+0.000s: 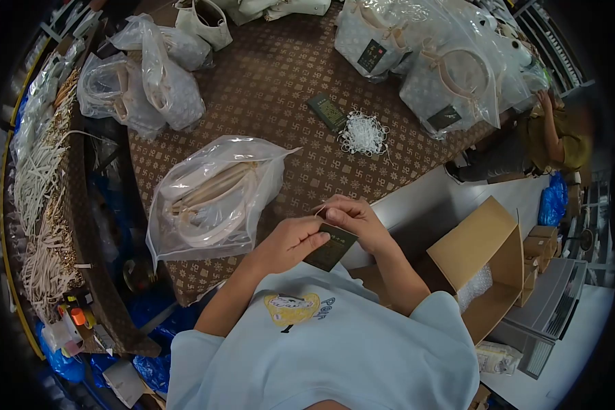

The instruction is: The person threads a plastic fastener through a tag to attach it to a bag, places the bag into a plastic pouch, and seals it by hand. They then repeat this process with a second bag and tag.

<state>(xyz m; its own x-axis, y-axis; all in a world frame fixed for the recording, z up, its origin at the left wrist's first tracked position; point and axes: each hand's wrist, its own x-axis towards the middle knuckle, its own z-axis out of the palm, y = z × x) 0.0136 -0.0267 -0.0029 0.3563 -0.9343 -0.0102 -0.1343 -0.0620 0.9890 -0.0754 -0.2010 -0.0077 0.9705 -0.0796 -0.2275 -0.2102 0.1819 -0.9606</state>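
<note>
My left hand (290,240) is closed on a dark green hang tag (333,247) with small printed characters, thumb across its face. At the tag's upper edge my right hand (354,220) pinches its fingertips together; what they hold is too small to make out. Both hands are close together in front of my chest. To their left on the table lies a clear plastic bag (270,179) with a pale handbag (215,231) inside, its handles showing. Beyond my hands sit a stack of dark green tags (326,111) and a tangled pile of white tag strings (363,133).
Plastic-wrapped handbags stand at the far left (174,85) and far right (451,85) of the brown patterned table (266,89). Bundled straps (48,225) line a left-hand shelf. An open cardboard box (482,246) is at my right. Another person (557,140) stands beyond the table's right edge.
</note>
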